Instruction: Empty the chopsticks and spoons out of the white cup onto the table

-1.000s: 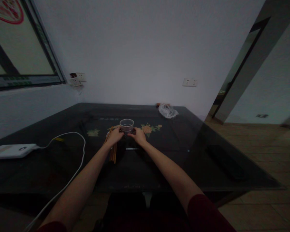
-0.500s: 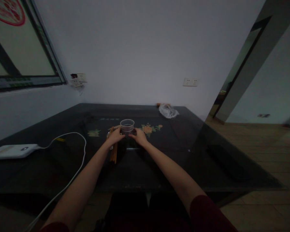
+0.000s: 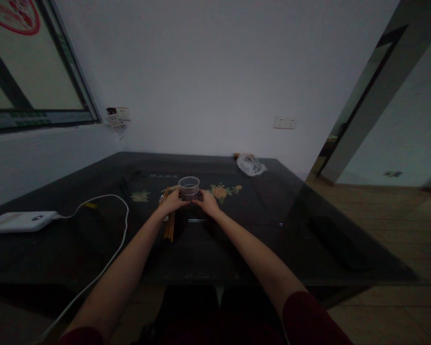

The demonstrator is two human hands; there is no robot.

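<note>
A clear plastic cup (image 3: 189, 183), round and upright, is at the middle of the dark table. My left hand (image 3: 170, 203) grips its left side, the thumb reaching across the near face. From the right, my right hand (image 3: 208, 203) closes on the same cup. Its lower part is dim, and I cannot tell whether the base rests on the tabletop. Several wooden chopsticks (image 3: 169, 227) lie beside and partly under my left hand. A small shiny object there is mostly hidden by that hand.
At the left lies a white power-bank-like device (image 3: 25, 222) with a white cable (image 3: 126, 216) looping toward the near edge. A crumpled clear plastic bag (image 3: 250, 165) sits at the back. A long dark object (image 3: 339, 242) lies at the right.
Both hands stay around the cup in nearly the same place. My left thumb has slid slightly right, closer to the right thumb. The view has shifted a little.
</note>
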